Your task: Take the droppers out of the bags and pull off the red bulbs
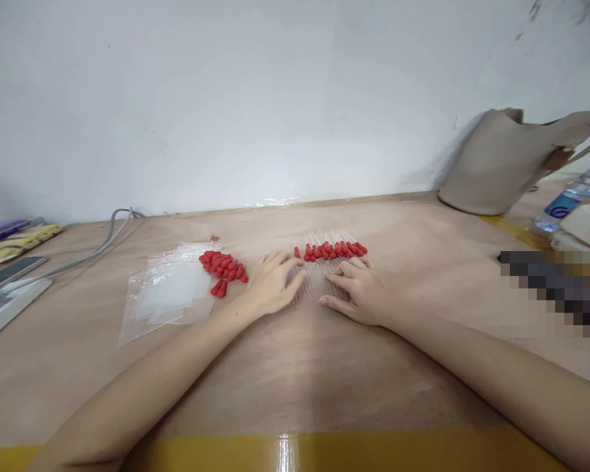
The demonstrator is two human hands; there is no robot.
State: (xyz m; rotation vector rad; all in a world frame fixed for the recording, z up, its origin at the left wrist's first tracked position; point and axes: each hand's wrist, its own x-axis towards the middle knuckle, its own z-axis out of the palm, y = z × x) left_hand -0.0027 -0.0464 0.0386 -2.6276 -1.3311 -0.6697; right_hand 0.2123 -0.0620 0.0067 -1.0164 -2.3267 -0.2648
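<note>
A row of droppers with red rubber bulbs (332,250) and thin clear tubes (316,278) lies side by side on the table. My left hand (276,285) rests at the left side of the row, its fingers spread and the thumb beside the tubes. At the right side lies my right hand (358,292), fingers apart and touching or almost touching the tubes. Neither hand is closed round a dropper. Left of my left hand sits a pile of loose red bulbs (221,265), partly over a stack of clear plastic zip bags (164,292).
A grey cable (105,244) runs along the left, near a phone-like dark slab (17,272) and yellow and purple packets (14,246). At the back right stand a beige bag (496,160) and a water bottle (565,200). A white wall (285,105) bounds the table's far edge.
</note>
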